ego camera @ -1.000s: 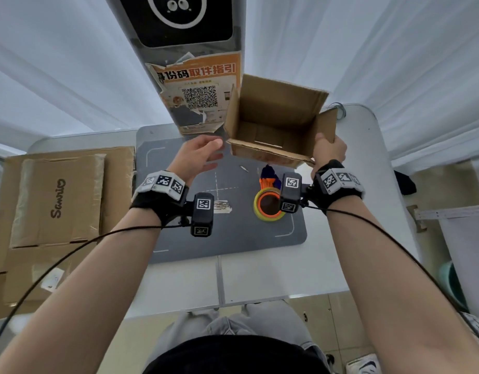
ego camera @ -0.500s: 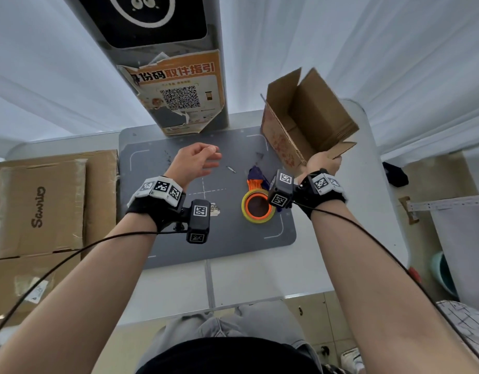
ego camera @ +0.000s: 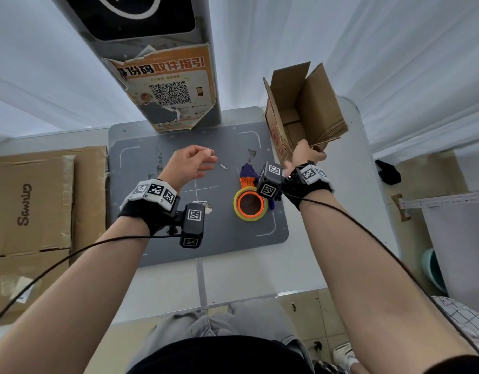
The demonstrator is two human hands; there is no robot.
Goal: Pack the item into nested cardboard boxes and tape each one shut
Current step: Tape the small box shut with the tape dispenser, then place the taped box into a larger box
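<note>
Currently, the step in hand appears to be box preparation, before any packing or taping. At 9 o'clock, flattened cardboard boxes [ego camera: 30, 206] lie stacked on the table [ego camera: 260, 271]. Left of centre, the left hand [ego camera: 191, 164] hovers above the grey mat [ego camera: 141, 163], fingers loosely curled and grasping nothing. At centre, the tape dispenser [ego camera: 250, 203] rests on the mat, just beside the right wrist. At 2 o'clock, the right hand [ego camera: 304, 155] grips the lower edge of the open cardboard box [ego camera: 314, 103], held tilted in the air with its flaps open and its interior facing the camera. No item to pack can be identified. The next move probably calls for setting the box down upright on the mat and bringing the free hand across to steady it.
</note>
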